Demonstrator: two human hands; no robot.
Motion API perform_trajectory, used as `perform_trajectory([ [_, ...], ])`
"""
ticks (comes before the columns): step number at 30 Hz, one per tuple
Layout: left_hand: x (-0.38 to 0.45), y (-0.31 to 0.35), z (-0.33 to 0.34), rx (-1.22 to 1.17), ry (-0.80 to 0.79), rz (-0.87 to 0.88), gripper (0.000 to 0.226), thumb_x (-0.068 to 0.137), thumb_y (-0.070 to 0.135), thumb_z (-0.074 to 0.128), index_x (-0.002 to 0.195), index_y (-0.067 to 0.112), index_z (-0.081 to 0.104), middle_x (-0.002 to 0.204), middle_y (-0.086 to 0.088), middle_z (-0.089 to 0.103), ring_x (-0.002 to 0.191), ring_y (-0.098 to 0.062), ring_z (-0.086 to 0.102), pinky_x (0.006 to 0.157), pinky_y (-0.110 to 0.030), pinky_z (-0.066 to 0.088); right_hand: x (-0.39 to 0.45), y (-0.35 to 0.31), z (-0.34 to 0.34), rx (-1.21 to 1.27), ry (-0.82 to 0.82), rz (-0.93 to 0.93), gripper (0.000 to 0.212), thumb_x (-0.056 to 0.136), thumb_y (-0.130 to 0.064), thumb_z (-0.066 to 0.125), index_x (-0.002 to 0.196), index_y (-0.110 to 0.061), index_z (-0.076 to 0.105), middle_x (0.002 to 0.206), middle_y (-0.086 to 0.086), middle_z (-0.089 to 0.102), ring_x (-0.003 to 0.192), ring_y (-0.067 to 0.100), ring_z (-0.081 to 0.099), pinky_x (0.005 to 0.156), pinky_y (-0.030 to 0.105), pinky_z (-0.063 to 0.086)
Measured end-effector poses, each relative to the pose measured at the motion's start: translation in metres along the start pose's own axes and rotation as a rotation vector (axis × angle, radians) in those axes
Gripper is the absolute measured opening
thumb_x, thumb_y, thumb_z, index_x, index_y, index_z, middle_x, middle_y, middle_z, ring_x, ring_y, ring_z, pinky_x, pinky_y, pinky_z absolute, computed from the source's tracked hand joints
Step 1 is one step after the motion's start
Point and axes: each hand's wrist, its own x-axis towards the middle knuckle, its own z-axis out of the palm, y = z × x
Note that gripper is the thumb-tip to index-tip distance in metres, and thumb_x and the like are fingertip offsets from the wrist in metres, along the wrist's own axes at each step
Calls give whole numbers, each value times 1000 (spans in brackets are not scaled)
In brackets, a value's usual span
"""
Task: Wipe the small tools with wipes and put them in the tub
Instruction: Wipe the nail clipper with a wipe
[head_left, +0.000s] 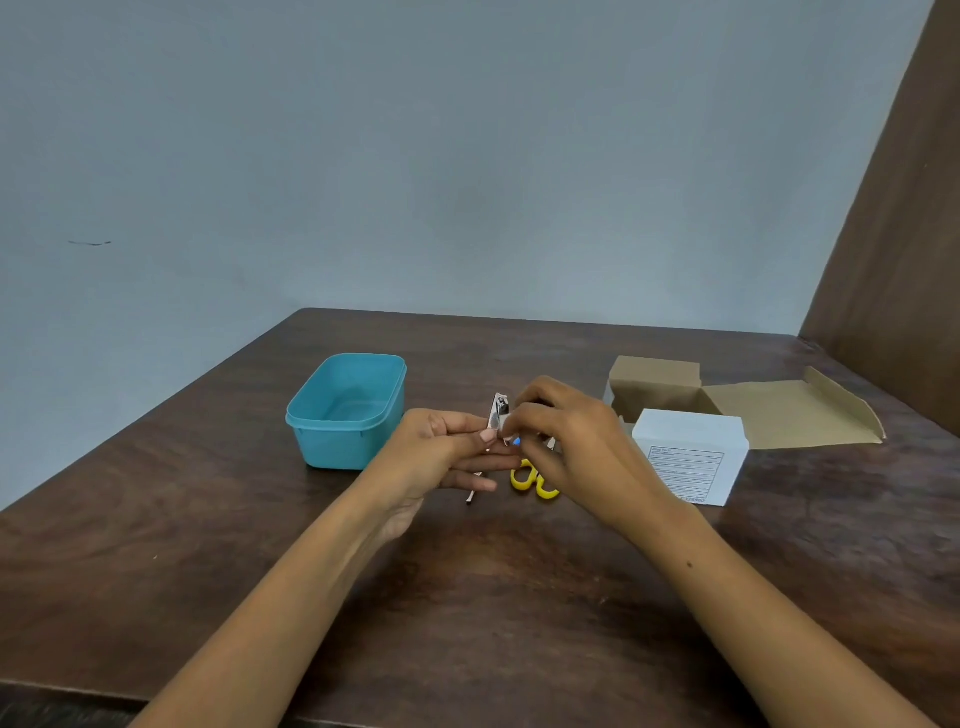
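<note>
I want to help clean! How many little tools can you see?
3: a nail clipper held in both hands, yellow scissors and a thin metal tool on the table beneath. More may be hidden.

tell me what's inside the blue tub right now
The blue tub looks empty: its far inner walls and most of the floor show bare. The near wall hides the front strip of the floor, so something small there cannot be ruled out.

**Small tools, wipes box, tub**

Tub (347, 410): teal plastic, rectangular, lidless, upright, left on the table.
Nail clipper (500, 410): silver metal, raised upright between both hands.
Scissors (534, 481): yellow loop handles showing, flat on the table, blades hidden.
Thin metal tool (472, 498): lying under the left hand, mostly hidden.
Wipes box (691, 452): white, flap open, at right.
</note>
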Motion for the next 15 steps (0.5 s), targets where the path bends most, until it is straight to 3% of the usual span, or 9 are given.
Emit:
perform_trajectory([
  [4, 1, -1, 0, -14, -25, -22, 18, 91, 10, 58, 102, 2, 69, 94, -13, 75, 88, -20, 73, 59, -20, 58, 0, -2, 6, 72, 131, 73, 14, 81, -13, 59, 87, -12, 72, 86, 3, 63, 72, 18, 62, 59, 28, 50],
  [7, 2, -2, 0, -17, -26, 9, 18, 89, 7, 59, 103, 1, 69, 91, -11, 75, 82, -15, 73, 61, -18, 58, 1, -7, 10, 143, 91, 78, 16, 81, -14, 59, 89, -12, 73, 86, 2, 64, 72, 15, 62, 61, 30, 52],
  [11, 3, -4, 0, -14, -24, 18, 17, 87, 2, 61, 102, -1, 69, 94, -13, 74, 82, -15, 73, 60, -17, 57, 2, -6, 9, 259, 83, 153, 17, 77, -17, 59, 84, -15, 74, 82, -1, 65, 69, 8, 60, 63, 23, 50],
  [15, 2, -5, 3, 39, -60, 16, 20, 87, 2, 61, 106, 2, 68, 98, -14, 74, 90, -20, 72, 58, -17, 55, 3, -5, 13, 180, 183, 192, 15, 80, -11, 63, 88, -13, 75, 82, 3, 65, 70, 14, 61, 62, 22, 50],
])
